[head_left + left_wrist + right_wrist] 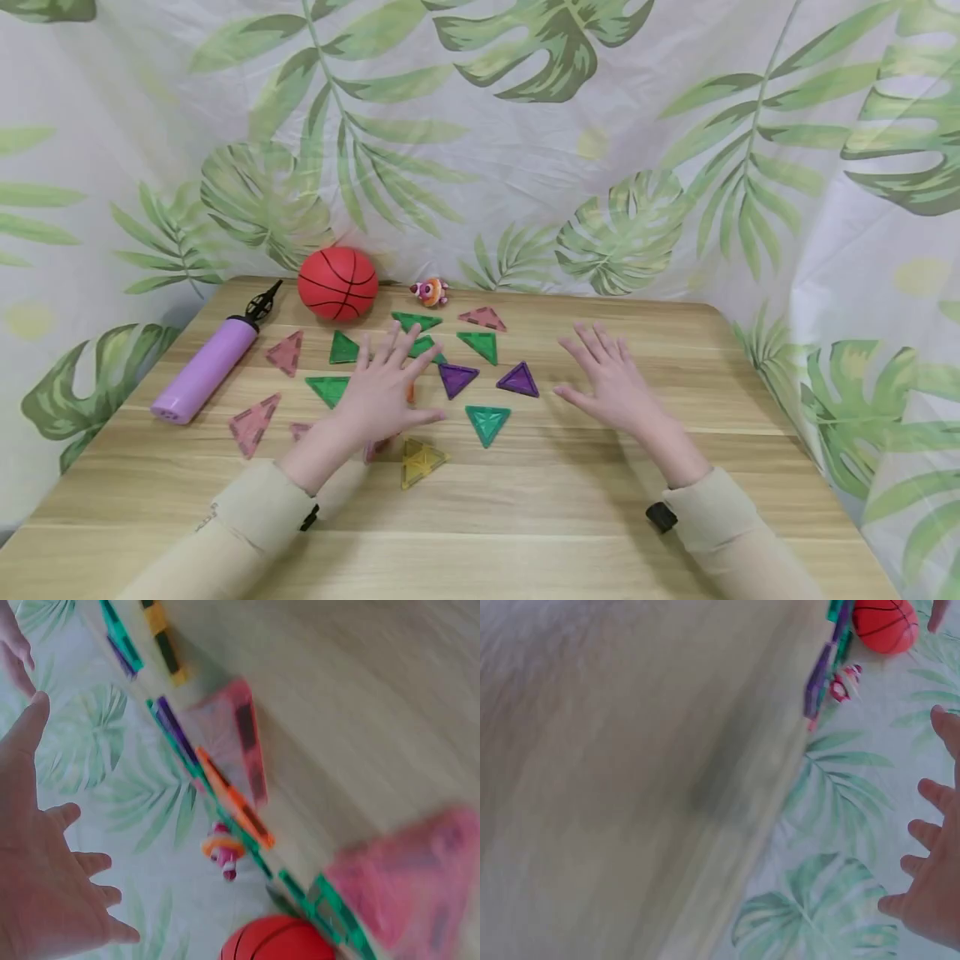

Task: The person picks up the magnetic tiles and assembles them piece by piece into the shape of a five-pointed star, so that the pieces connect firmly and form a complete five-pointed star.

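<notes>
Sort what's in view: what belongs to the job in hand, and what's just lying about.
Probably the job, spread around the hands:
green translucent plastic triangles
purple translucent plastic triangles
pink translucent plastic triangles
yellow translucent plastic triangle
orange plastic piece, shape unclear

Probably just lying about, outside that spread:
red ball with black lines
lilac cylindrical pump with black tip
small pink-and-orange toy figure
</notes>
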### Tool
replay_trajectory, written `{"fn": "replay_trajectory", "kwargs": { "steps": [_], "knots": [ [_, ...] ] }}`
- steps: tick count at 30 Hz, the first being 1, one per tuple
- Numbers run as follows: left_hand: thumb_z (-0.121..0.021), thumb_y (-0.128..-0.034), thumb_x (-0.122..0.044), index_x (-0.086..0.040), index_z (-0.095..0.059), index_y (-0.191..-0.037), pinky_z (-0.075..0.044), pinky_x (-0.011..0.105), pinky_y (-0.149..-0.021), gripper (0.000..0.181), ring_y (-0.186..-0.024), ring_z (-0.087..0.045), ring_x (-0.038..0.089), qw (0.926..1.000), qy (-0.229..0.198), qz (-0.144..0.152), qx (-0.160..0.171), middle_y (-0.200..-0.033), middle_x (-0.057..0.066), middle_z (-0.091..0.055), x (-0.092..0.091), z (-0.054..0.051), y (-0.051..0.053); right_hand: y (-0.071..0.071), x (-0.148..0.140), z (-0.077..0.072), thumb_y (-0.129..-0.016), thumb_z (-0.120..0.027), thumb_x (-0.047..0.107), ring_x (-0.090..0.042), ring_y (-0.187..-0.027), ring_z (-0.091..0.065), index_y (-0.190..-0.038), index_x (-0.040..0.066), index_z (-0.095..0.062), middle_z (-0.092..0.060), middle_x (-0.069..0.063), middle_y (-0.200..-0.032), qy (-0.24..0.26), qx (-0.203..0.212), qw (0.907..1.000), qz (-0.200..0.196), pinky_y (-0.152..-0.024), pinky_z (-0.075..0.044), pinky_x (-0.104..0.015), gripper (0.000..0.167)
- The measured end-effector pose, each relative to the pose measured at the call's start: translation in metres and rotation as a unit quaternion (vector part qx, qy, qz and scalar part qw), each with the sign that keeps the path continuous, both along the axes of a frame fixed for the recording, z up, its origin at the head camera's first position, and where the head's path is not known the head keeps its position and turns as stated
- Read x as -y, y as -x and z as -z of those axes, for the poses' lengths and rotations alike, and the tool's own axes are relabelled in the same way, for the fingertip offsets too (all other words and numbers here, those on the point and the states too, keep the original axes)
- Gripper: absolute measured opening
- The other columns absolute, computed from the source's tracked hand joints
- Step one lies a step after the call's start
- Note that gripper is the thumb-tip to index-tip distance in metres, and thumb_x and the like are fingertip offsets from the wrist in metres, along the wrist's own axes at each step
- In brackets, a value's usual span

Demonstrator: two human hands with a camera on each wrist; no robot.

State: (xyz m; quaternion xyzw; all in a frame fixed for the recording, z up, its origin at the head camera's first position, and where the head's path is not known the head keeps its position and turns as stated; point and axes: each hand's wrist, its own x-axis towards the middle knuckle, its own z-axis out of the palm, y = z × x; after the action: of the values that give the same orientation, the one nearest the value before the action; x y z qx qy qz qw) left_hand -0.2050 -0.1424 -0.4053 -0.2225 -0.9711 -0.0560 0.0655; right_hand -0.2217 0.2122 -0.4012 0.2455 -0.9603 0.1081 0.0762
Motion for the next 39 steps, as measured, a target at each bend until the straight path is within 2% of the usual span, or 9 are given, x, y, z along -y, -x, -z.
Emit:
{"fn": "replay_trajectory", "kwargs": {
  "steps": [4,9,13,17,21,26,32,34,39],
  "knots": [
    [-0.062,-0.0735,-0.07,-0.029,-0.024,-0.15,-0.001,0.063,-0.109,0.095,-0.144,0.009,0.032,0.9986,-0.028,0.043,0.008,-0.159,0.008,-0.004,-0.013,0.008,0.007,0.011,0.008,0.007,-0.088,-0.062,0.046,-0.034,-0.144,-0.005,-0.148,0.017,-0.031,-0.014,-0.009,-0.157,0.018,0.014,0.9991,-0.036,-0.111,-0.009,-0.059,0.073],
    [-0.07,-0.0738,-0.06,-0.023,-0.032,-0.148,-0.008,0.061,-0.11,0.091,-0.144,-0.003,0.036,0.992,-0.062,0.107,0.024,-0.157,0.013,-0.016,-0.029,0.015,0.017,0.03,0.011,0.019,-0.086,-0.068,0.035,-0.04,-0.141,-0.017,-0.147,0.011,-0.032,-0.023,-0.017,-0.154,0.047,0.053,0.9935,-0.089,-0.111,-0.018,-0.056,0.074],
    [-0.073,-0.0741,-0.055,-0.023,-0.03,-0.149,-0.017,0.063,-0.107,0.092,-0.142,-0.015,0.04,0.9848,-0.067,0.147,0.065,-0.154,0.015,-0.022,-0.038,0.02,0.026,0.045,0.015,0.028,-0.086,-0.069,0.032,-0.039,-0.139,-0.024,-0.147,0.009,-0.031,-0.027,-0.02,-0.152,0.053,0.107,0.9857,-0.119,-0.111,-0.021,-0.054,0.076],
    [-0.072,-0.0748,-0.054,-0.026,-0.025,-0.15,-0.022,0.063,-0.106,0.093,-0.14,-0.021,0.036,0.9776,-0.064,0.161,0.119,-0.153,0.013,-0.027,-0.046,0.026,0.036,0.058,0.021,0.037,-0.087,-0.068,0.032,-0.035,-0.139,-0.027,-0.147,0.008,-0.032,-0.029,-0.019,-0.151,0.04,0.149,0.9785,-0.137,-0.112,-0.02,-0.05,0.074],
    [-0.073,-0.0764,-0.05,-0.025,-0.026,-0.15,-0.022,0.058,-0.108,0.091,-0.139,-0.026,0.033,0.9684,-0.074,0.173,0.164,-0.151,0.01,-0.032,-0.051,0.031,0.044,0.068,0.026,0.041,-0.089,-0.066,0.027,-0.034,-0.137,-0.031,-0.143,0.004,-0.037,-0.036,-0.017,-0.148,0.031,0.158,0.9736,-0.161,-0.112,-0.023,-0.048,0.066],
    [-0.072,-0.0792,-0.047,-0.022,-0.038,-0.145,-0.025,0.054,-0.108,0.079,-0.134,-0.033,0.029,0.962,-0.066,0.187,0.187,-0.145,0.008,-0.04,-0.055,0.034,0.045,0.071,0.031,0.042,-0.09,-0.065,0.024,-0.035,-0.132,-0.038,-0.137,0.004,-0.047,-0.045,-0.018,-0.141,0.012,0.153,0.9707,-0.185,-0.11,-0.027,-0.048,0.055],
    [-0.074,-0.0799,-0.04,-0.017,-0.064,-0.12,-0.035,0.045,-0.095,0.047,-0.116,-0.042,0.024,0.9586,-0.067,0.224,0.162,-0.123,0.006,-0.053,-0.056,0.036,0.041,0.067,0.027,0.045,-0.088,-0.066,0.029,-0.034,-0.131,-0.039,-0.134,0.007,-0.052,-0.047,-0.016,-0.139,0.003,0.149,0.975,-0.165,-0.109,-0.028,-0.048,0.053],
    [-0.074,-0.0797,-0.039,-0.018,-0.066,-0.116,-0.035,0.043,-0.092,0.042,-0.113,-0.043,0.023,0.9585,-0.068,0.226,0.16,-0.119,0.005,-0.053,-0.057,0.036,0.042,0.065,0.025,0.046,-0.087,-0.067,0.03,-0.034,-0.13,-0.039,-0.133,0.007,-0.053,-0.047,-0.017,-0.138,0.007,0.144,0.9766,-0.16,-0.109,-0.028,-0.048,0.053],
    [-0.072,-0.0805,-0.038,-0.022,-0.066,-0.119,-0.034,0.039,-0.091,0.042,-0.112,-0.041,0.021,0.9557,-0.052,0.235,0.169,-0.118,0.002,-0.053,-0.058,0.038,0.045,0.06,0.02,0.046,-0.086,-0.069,0.032,-0.034,-0.127,-0.043,-0.13,0.007,-0.056,-0.05,-0.017,-0.134,0.007,0.129,0.9798,-0.153,-0.107,-0.031,-0.048,0.052]
  ]
}}
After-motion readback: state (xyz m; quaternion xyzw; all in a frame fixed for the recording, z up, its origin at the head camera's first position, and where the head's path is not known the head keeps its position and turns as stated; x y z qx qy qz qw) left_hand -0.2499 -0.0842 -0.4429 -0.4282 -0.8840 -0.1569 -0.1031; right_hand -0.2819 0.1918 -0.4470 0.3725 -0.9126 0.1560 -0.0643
